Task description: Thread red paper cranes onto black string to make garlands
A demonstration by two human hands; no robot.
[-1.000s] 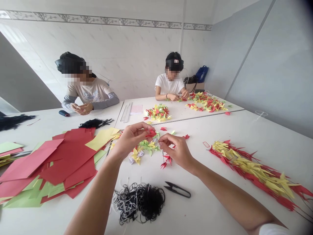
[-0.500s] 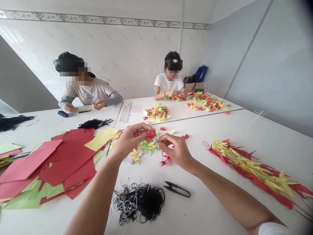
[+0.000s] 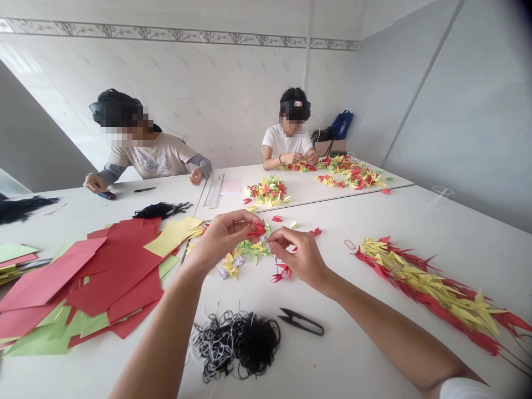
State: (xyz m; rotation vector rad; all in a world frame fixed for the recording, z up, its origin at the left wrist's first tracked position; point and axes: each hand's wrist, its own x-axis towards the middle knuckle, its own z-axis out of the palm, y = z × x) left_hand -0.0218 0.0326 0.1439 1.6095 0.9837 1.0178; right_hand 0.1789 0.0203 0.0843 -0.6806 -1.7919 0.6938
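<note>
1. On the white table (image 3: pixel 78 219) at far left, a loose heap of black thread (image 3: pixel 20 209) lies near the edge. Overlapping red, green and yellow paper sheets (image 3: pixel 112 271) spread in front of it.
2. Behind the sheets, a co-worker in a grey-sleeved top (image 3: pixel 153 158) has one hand (image 3: pixel 95 182) on a dark thread spool (image 3: pixel 106 195) and the other hand (image 3: pixel 195 177) apart from it, with a pen (image 3: pixel 144 189) between.
3. Black thread tuft (image 3: pixel 160 210) sits just past the sheets.
4. Left hand (image 3: pixel 220 238): fingers curled, thumb and fingers pinching a small red folded paper piece (image 3: pixel 257 229), held up above the table.
5. Right hand (image 3: pixel 299 255): closed to a pinch right beside that piece. Needle or thread in the pinch, can't tell which. Short strand of red folded pieces (image 3: pixel 280 271) hangs below.
6. Under the hands, green and yellow folded pieces (image 3: pixel 245 252) lie in a loose pile.
7. Nearer the camera, a black-and-white thread tangle (image 3: pixel 235 346) lies just left of black thread snips (image 3: pixel 301 321).
8. Back table: steel rulers (image 3: pixel 214 190), folded-piece piles (image 3: pixel 268 191), and a second co-worker in a white T-shirt (image 3: pixel 288 143), hands together.
9. Far right: long strung red-and-yellow bundle (image 3: pixel 428 288) lies on the table.
</note>
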